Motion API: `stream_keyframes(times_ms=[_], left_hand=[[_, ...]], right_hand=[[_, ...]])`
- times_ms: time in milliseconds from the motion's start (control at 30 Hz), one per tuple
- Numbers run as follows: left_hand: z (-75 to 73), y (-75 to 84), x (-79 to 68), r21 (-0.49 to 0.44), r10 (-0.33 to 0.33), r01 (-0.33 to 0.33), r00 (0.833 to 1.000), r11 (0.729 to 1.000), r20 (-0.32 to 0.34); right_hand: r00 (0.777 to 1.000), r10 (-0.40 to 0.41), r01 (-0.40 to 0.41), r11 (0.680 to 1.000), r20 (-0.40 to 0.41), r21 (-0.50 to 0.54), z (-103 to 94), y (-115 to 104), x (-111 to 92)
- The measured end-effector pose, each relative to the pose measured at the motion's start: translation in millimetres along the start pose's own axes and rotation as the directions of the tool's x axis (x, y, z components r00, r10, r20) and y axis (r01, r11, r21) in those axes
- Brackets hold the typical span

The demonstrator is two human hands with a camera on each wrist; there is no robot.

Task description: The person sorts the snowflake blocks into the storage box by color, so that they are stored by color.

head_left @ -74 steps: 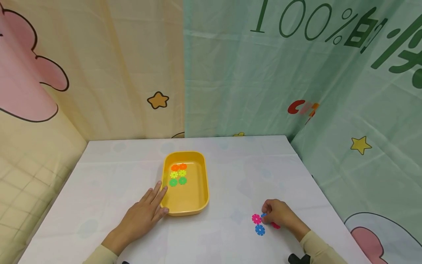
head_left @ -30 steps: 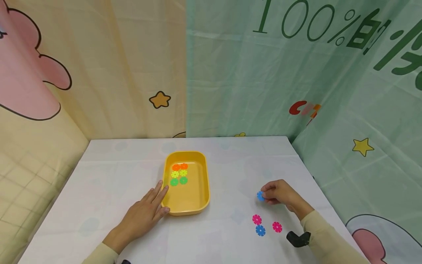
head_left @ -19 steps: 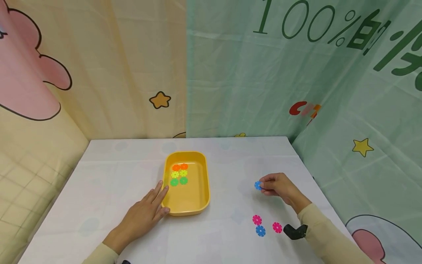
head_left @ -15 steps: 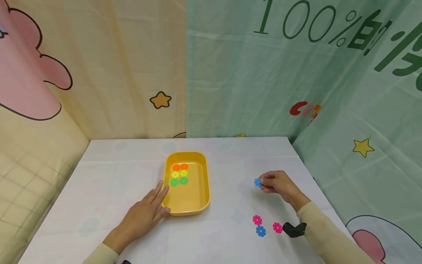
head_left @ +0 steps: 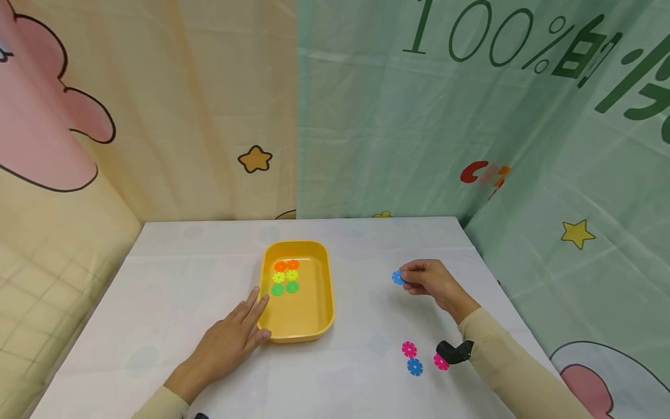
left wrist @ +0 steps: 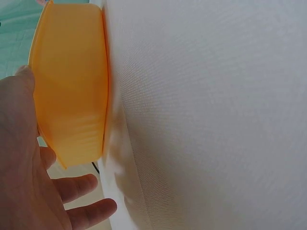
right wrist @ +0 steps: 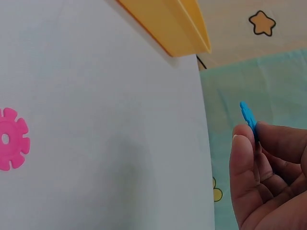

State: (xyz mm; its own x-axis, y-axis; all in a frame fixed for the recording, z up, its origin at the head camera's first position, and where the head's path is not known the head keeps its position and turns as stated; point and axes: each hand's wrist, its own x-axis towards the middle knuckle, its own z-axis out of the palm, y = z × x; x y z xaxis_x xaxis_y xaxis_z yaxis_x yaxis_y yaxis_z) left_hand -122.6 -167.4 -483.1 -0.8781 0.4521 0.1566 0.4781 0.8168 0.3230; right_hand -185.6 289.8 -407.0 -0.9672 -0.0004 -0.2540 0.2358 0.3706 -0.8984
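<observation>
My right hand (head_left: pixel 434 282) pinches a blue snowflake disc (head_left: pixel 398 277) between thumb and fingertips, above the table to the right of the yellow tray (head_left: pixel 306 317). In the right wrist view the pinched disc (right wrist: pixel 247 115) shows nearly edge-on. With fingers spread, my left hand (head_left: pixel 222 346) rests against the tray's left side; the left wrist view shows fingertips at its rim (left wrist: pixel 34 43). Inside the tray, at its left, lie pairs of orange discs (head_left: pixel 280 266), yellow discs (head_left: pixel 278 277) and green discs (head_left: pixel 278 289).
On the white table lie a pink disc (head_left: pixel 409 349), a second blue disc (head_left: pixel 415 367) touching it, and another pink disc (head_left: pixel 441 364) partly behind the black wrist strap piece (head_left: pixel 454 352). Printed curtains (head_left: pixel 366 116) enclose the table's back and sides.
My right hand has picked up one blue disc from the loose group and carried it away from me, then leftward toward the tray. The left hand has stayed at the tray.
</observation>
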Motion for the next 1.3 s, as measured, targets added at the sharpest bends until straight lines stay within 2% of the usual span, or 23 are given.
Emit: stream_keyframes(times_ms=[267, 633, 800, 933, 1300], left_hand=[[0.8, -0.4, 0.3, 0.010, 0.002, -0.002, 1.000, 1.000, -0.005], [1.5, -0.1, 0.5, 0.013, -0.012, 0.012, 1.000, 1.000, 0.011], [1.5, -0.2, 0.7, 0.014, -0.018, 0.018, 1.000, 1.000, 0.017], [1.7, -0.3, 1.1, 0.014, -0.019, 0.018, 1.000, 1.000, 0.021], [1.6, -0.2, 1.6, 0.017, -0.031, 0.031, 0.999, 0.999, 0.028]], right_hand=[[1.000, 0.008, -0.008, 0.999, 0.000, 0.032, 13.2, -19, 10], [0.999, -0.018, 0.012, 0.992, 0.048, 0.126, 37.0, -43, 25], [0.998, -0.017, 0.007, 0.985, 0.058, 0.172, 52.0, -56, 32], [0.999, 0.013, -0.021, 0.984, 0.048, 0.178, 65.4, -66, 38], [0.998, 0.021, -0.032, 0.978, 0.058, 0.208, 96.5, -87, 48]])
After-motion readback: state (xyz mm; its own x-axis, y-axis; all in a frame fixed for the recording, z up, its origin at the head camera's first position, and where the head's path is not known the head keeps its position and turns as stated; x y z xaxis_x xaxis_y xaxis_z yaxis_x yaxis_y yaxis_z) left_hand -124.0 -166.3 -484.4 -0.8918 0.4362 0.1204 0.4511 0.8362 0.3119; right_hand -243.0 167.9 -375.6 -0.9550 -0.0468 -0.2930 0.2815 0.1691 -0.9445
